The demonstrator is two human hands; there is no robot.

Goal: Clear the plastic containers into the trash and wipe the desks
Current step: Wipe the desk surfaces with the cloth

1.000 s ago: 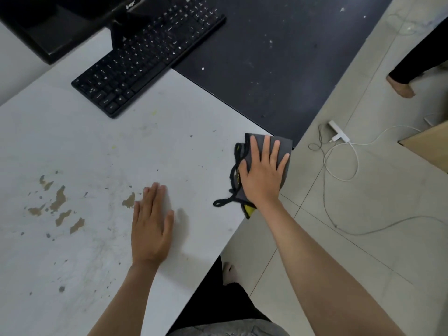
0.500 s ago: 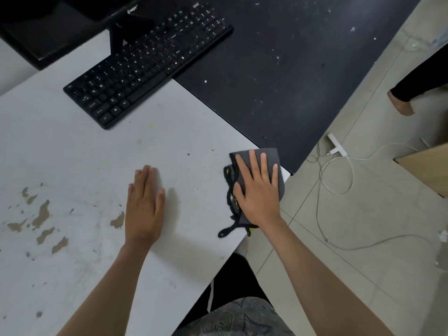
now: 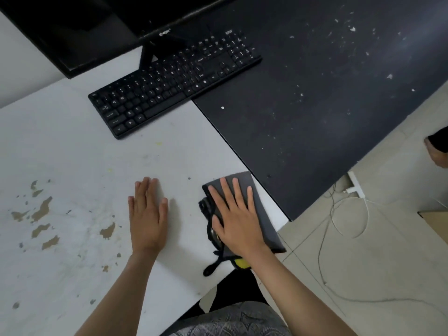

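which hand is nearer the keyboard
Left. The left hand lies flat on the white desk just below the keyboard; the right hand presses the cloth farther right.

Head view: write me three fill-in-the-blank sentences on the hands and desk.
1. The right hand presses flat on a dark grey ____.
2. The left hand lies flat on the ____ desk.
3. The keyboard sits in front of the ____.

Missing words: cloth; white; monitor

The white desk [image 3: 72,146] (paint chipped) bears a keyboard [image 3: 169,86] and cloth [image 3: 261,214].
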